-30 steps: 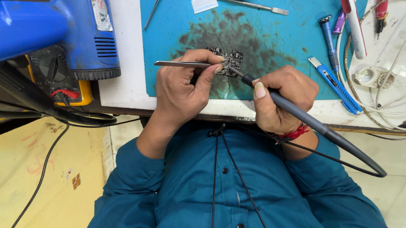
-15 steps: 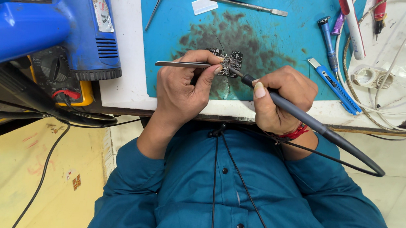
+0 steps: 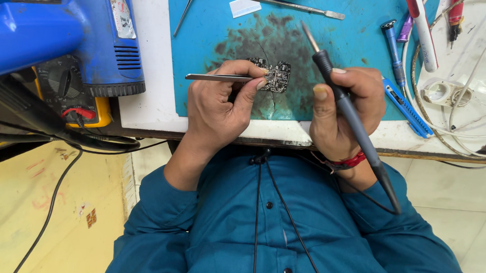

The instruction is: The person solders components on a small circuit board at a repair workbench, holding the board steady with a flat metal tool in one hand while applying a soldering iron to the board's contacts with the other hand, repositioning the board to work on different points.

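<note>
On the stained blue mat (image 3: 359, 43), my left hand (image 3: 222, 105) pinches tweezers (image 3: 218, 78) against the small, light, fragile circuit board (image 3: 276, 74), best gripped by its edges, while my right hand (image 3: 347, 106) clasps the soldering iron (image 3: 339, 91), tip lifted clear.

Head-worn view, steeply down, close

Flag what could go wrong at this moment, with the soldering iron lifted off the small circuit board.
1. The soldering iron in the right hand points its bare tip over the blue mat; a slip could scorch the mat or the tools lying there.
2. The left hand pins the circuit board with tweezers; its fingers sit close to any returning tip.
3. The iron's cord trails over the shirt and could snag.
</note>
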Motion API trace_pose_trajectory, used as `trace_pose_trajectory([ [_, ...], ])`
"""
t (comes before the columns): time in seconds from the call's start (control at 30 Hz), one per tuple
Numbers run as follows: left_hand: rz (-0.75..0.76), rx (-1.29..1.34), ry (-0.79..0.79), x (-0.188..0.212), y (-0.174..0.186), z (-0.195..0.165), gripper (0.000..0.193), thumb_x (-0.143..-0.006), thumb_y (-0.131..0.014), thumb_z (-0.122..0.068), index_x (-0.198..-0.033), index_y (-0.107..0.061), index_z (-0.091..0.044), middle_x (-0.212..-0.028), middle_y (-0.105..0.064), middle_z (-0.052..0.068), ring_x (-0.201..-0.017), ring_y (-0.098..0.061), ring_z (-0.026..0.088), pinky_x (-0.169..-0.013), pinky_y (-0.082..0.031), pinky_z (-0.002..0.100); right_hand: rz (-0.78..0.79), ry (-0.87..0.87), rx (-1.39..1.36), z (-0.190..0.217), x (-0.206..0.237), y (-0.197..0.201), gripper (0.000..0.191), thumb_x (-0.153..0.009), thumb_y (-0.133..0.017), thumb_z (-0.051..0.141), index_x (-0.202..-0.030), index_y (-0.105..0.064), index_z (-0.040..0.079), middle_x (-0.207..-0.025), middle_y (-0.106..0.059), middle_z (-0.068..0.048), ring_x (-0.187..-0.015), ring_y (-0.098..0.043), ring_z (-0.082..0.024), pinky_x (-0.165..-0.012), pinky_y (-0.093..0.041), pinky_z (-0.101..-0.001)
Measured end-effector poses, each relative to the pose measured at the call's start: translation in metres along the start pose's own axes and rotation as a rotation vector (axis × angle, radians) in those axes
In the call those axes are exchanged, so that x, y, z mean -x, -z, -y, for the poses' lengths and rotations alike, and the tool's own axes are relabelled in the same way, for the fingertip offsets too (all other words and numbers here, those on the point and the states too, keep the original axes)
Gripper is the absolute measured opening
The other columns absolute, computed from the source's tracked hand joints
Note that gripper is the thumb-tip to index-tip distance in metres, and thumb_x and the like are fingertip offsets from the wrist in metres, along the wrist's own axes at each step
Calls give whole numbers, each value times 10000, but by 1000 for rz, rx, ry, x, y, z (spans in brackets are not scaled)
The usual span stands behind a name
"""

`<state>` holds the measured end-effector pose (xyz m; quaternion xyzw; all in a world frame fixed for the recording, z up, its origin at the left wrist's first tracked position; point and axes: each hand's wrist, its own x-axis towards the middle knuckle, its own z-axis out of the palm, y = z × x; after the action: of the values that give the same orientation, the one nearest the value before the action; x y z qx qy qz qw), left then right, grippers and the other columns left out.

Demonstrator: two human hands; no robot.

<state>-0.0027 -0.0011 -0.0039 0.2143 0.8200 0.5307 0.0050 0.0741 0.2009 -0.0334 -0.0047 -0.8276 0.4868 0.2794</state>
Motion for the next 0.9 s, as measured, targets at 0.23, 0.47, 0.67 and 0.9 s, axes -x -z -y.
trace_pose_trajectory([
  [0.23,-3,-8,-16,0,-1,4,96,-1032,-749,-101,-1096,-692,-59,-942,-749,77,-765,-726,157,-665,-534,282,-25,66,115,0,-2,0,270,-1085,-808,207,-1231,-637,59,-1017,-641,-134,-896,-588,-242,-783,-469,-335],
  [0.47,-1,23,7,-1,-2,6,100,-1022,-753,-90,-1092,-690,-54,-920,-746,67,-722,-710,131,-631,-524,265,-47,-74,-199,-1,2,-4,248,-1103,-653,239,-1137,-602,-1,-911,-650,-95,-672,-624,-183,-595,-463,-284],
  [0.67,1,24,5,-1,-2,6,97,-1023,-752,-84,-1089,-689,-50,-909,-742,65,-700,-693,122,-620,-512,262,45,33,-90,-5,1,3,181,-1038,-633,170,-969,-600,5,-847,-668,-137,-637,-596,-217,-602,-453,-316],
  [0.9,10,34,10,-1,-2,7,92,-1021,-748,-81,-1086,-690,-53,-895,-743,60,-700,-698,110,-601,-508,250,144,57,-50,1,-7,4,155,-1011,-653,123,-918,-597,12,-813,-653,-132,-618,-589,-236,-591,-444,-328],
])
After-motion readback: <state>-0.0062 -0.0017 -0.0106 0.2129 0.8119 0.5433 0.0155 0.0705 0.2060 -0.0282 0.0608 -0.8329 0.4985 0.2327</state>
